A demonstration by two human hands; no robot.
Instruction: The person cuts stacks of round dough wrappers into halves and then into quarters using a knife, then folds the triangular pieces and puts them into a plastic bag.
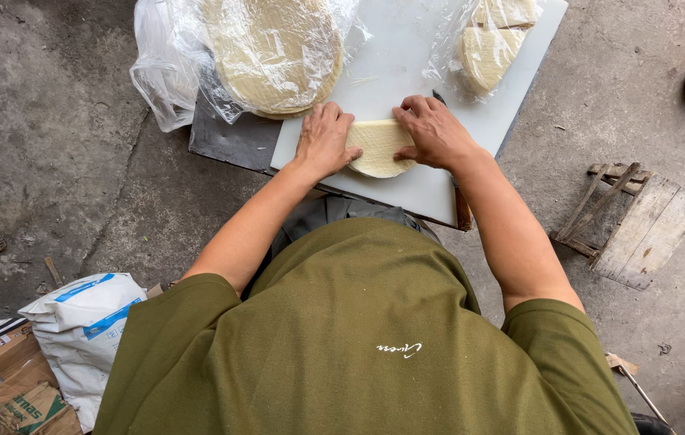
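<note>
Both hands press on 1 pale half-round stack of thin wafers (380,148) lying on the white cutting board (407,72). The left hand (325,138) lies flat, fingers released and spread against the stack's left edge. The right hand (433,133) curls over its right edge, fingers bent on the top, grasping it loosely. Beyond the fingertips sit 2 plastic-wrapped wafer stacks: a large round one (272,52) and a smaller one (490,50).
</note>
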